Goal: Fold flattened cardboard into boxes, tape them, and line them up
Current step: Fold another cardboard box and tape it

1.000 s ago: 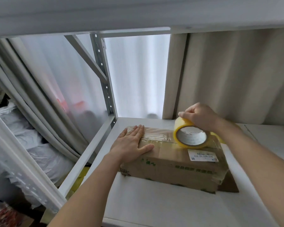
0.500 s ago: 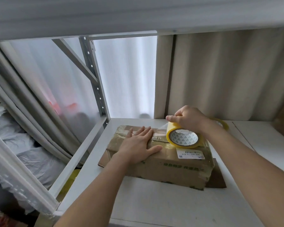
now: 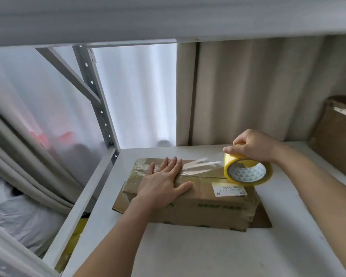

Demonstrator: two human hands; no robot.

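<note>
Left hand lies flat, fingers straight, pressing the top of the cardboard box on the white shelf. Right hand, at about 2 o'clock from the left one, grips the yellow tape roll by its rim, fingers curled over it. A clear tape strip stretches from the roll to the box top beside the left fingers. White label sits on the box's right part, another box way over at 3 o'clock

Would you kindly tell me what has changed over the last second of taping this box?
The right hand has drawn the tape roll rightward along the box, pulling out a clear strip. The left hand stays flat on the box's left end, and the box still lies on the shelf.
</note>
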